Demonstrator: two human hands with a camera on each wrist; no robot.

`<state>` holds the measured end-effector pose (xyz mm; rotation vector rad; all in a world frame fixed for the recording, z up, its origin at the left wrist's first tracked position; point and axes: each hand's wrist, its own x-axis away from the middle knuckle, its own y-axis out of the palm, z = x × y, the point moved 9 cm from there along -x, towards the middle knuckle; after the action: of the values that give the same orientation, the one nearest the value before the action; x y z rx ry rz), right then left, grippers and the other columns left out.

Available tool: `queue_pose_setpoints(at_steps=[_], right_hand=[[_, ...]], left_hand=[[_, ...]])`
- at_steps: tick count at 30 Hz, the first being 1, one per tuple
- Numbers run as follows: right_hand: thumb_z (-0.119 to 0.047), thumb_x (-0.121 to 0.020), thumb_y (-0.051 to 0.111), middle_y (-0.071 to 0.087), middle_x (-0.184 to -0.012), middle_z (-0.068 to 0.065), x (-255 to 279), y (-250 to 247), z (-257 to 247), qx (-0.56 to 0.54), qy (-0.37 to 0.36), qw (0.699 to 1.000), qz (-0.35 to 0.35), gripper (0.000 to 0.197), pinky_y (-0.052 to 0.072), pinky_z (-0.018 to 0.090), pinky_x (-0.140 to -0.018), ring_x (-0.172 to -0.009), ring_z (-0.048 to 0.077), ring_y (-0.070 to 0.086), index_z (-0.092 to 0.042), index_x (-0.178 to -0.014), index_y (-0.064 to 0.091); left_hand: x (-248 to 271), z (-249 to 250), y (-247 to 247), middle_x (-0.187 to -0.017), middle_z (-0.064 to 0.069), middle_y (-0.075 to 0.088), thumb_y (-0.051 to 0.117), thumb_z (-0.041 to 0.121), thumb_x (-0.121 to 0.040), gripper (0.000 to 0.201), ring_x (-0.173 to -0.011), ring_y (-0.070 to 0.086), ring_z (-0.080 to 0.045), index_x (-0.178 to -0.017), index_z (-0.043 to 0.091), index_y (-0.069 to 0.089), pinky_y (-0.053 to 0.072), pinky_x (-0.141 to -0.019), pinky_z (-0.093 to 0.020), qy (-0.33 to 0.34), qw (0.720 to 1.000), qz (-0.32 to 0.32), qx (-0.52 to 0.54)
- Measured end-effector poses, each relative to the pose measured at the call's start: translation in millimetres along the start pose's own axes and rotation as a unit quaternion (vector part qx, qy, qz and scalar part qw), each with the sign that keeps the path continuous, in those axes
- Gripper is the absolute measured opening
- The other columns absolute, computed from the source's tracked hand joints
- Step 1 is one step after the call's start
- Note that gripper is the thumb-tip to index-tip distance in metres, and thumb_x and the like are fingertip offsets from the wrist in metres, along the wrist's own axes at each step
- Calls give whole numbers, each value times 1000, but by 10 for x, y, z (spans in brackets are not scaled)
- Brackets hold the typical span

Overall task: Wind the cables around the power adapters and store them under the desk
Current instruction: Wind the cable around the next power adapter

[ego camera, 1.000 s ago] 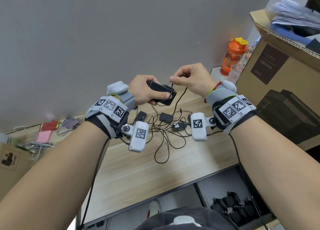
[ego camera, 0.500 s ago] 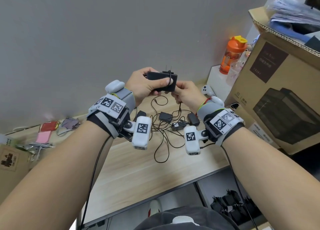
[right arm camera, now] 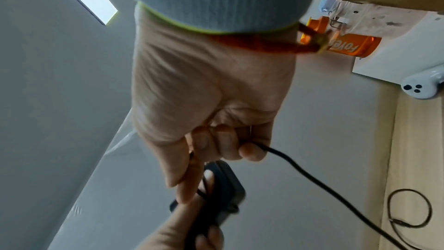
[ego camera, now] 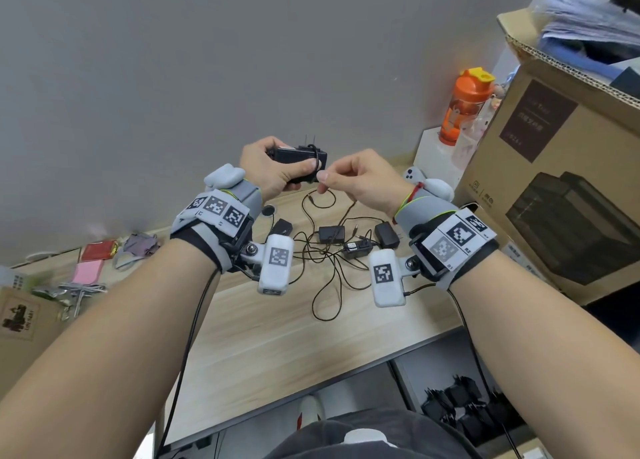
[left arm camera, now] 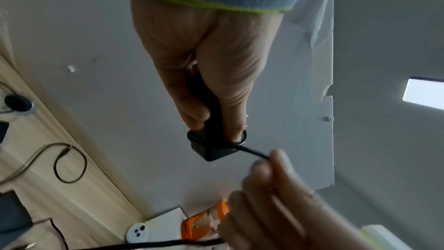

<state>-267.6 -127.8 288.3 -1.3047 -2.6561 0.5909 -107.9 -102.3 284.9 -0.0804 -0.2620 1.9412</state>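
Desk (ego camera: 277, 347) w/ adapters (ego camera: 331, 234), grey wall (ego camera: 207, 60)

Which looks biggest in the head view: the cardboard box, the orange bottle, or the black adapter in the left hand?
1. Cardboard box, by far.
2. Orange bottle.
3. Black adapter, partly hidden by the left hand.
The bottle stands farther away than the adapter, so its true lead may be greater.

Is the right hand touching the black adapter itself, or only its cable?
Only the cable. The left wrist view shows a gap between the right hand and the adapter, bridged by cable.
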Motion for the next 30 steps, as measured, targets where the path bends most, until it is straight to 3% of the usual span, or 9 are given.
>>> queue_pose_setpoints(at_steps=[3,7,9,11,14,18,21,24,30], right_hand=[[-25,-95,63,50,-47,-15,-41,-156,-121,-13,-29,999,35,27,29,11,-53,-46,2,39,-4,-82,74],[-15,-97,60,50,-42,-21,-84,-331,-174,-3,-38,997,71,27,31,6,-51,-43,-3,43,9,-90,70],[-16,-96,62,53,-46,-20,-105,-373,-164,-5,-40,996,84,22,33,7,-56,-48,-3,45,2,-86,71],[-19,-92,67,52,-51,-17,-130,-428,-128,-21,-44,993,105,17,36,15,-60,-53,0,41,-12,-77,69],[-18,-90,71,44,-45,-19,-149,-498,-62,-37,-41,991,119,18,34,15,-57,-48,1,34,-18,-73,65],[-20,-91,70,56,-59,-9,-161,-452,25,-34,-24,993,108,17,40,18,-63,-57,3,45,-16,-74,66],[-21,-95,64,57,-51,-16,-133,-375,109,-32,11,995,94,21,37,11,-52,-46,-2,47,-12,-75,64],[-30,-96,62,55,-56,-3,-85,-304,205,-57,43,993,91,27,37,23,-45,-43,9,43,-16,-73,65],[-33,-96,62,54,-63,9,-75,-263,289,-109,69,986,101,28,38,22,-42,-39,13,42,-16,-73,63]], left_hand=[[10,-35,36,-83,-7,67,88,12,-69,35,-62,67,-14,-86,7,57,57,-53,-25,-4,998,-31,-48],[51,-22,138,-79,-9,70,89,15,-68,34,-55,67,-15,-79,15,57,52,-49,-24,-7,993,-90,-75],[64,12,176,-78,-5,70,89,16,-67,34,-56,66,-11,-82,14,59,50,-49,-21,0,990,-111,-89],[78,62,209,-74,2,67,90,18,-65,34,-58,62,-4,-85,12,63,50,-54,-18,21,986,-125,-111],[102,112,290,-75,2,65,90,15,-65,33,-62,61,-1,-86,10,64,52,-61,-18,42,979,-157,-121],[110,155,370,-78,1,67,91,22,-65,33,-71,63,-10,-84,17,65,57,-75,-33,60,970,-189,-143],[143,163,407,-79,0,66,90,21,-67,33,-72,62,-13,-86,16,63,58,-78,-40,58,969,-195,-139],[165,160,444,-81,-4,65,86,13,-71,29,-72,62,-15,-87,14,62,61,-80,-44,54,971,-197,-123],[165,179,495,-82,-4,72,80,46,-65,41,-73,64,-16,-93,17,71,58,-82,-47,86,944,-214,-238]])
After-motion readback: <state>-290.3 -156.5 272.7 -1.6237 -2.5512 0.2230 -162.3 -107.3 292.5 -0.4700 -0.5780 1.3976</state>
